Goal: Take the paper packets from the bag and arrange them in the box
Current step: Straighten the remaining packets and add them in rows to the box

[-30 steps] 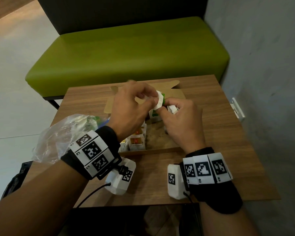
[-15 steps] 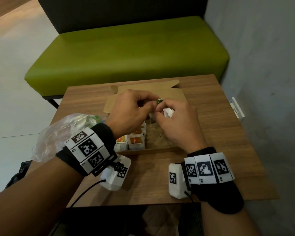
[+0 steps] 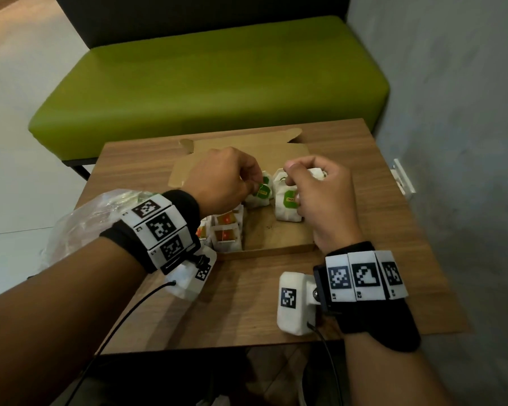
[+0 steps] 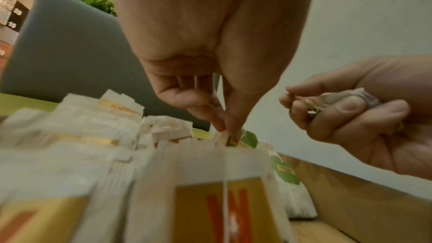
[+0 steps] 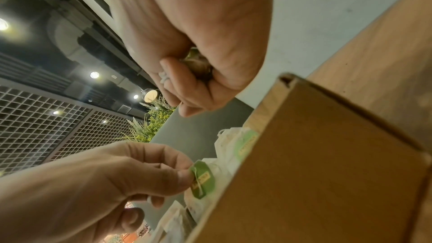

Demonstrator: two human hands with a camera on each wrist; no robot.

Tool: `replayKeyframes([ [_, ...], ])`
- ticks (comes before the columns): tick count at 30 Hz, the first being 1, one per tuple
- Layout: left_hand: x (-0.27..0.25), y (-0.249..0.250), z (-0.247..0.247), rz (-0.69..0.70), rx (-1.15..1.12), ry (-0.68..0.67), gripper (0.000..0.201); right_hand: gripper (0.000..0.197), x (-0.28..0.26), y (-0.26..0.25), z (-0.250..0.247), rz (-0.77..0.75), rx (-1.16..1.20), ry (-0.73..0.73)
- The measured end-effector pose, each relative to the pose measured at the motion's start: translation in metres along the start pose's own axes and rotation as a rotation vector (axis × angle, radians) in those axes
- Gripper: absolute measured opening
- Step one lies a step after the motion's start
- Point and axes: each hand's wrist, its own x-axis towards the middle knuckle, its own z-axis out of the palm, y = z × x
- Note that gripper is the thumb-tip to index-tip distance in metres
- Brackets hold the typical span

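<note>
Both forearms are extended forward from the lower edge of the head view, each wrapped at the wrist in a black band carrying white squares printed with black markers. The left hand (image 3: 223,180) is seen left of centre, knuckles up, its fingers curled downward; in the left wrist view its thumb and fingertips (image 4: 230,127) are pressed together in a pinch on a small green paper tag (image 5: 202,179). The right hand (image 3: 320,200) is held just right of centre, apart from the left, fingers curled into a loose fist in which a crumpled white paper packet (image 4: 350,97) is enclosed.
</note>
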Motion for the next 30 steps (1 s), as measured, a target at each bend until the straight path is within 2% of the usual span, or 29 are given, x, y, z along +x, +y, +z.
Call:
replayKeyframes([
  [3, 0.002, 0.001, 0.0, 0.008, 0.078, -0.016, 0.008, 0.014, -0.001, -0.001, 0.0, 0.043, 0.036, -0.021],
  [5, 0.001, 0.002, -0.002, 0.019, 0.094, -0.094, 0.008, 0.013, 0.0, -0.001, -0.002, 0.051, 0.045, -0.025],
  [9, -0.001, 0.001, -0.012, -0.003, -0.128, -0.267, 0.012, 0.012, 0.001, -0.002, -0.005, 0.078, 0.096, -0.032],
  [11, 0.002, 0.002, -0.012, -0.032, -0.166, -0.256, 0.012, 0.012, 0.0, -0.003, -0.005, 0.088, 0.103, -0.038],
  [17, 0.013, 0.007, 0.0, -0.057, -0.006, -0.178, 0.011, 0.014, 0.001, -0.003, -0.004, 0.093, 0.086, -0.053],
  [24, 0.017, 0.0, 0.007, -0.094, 0.036, -0.088, 0.005, 0.013, -0.001, -0.003, 0.001, 0.18, 0.162, -0.122],
  [27, 0.016, 0.0, 0.005, -0.083, 0.011, -0.092, 0.006, 0.009, -0.001, -0.001, 0.001, 0.199, 0.125, -0.138],
  [30, 0.01, -0.001, -0.005, -0.061, -0.1, -0.13, 0.012, 0.013, -0.001, 0.002, -0.001, 0.13, 0.006, -0.114],
])
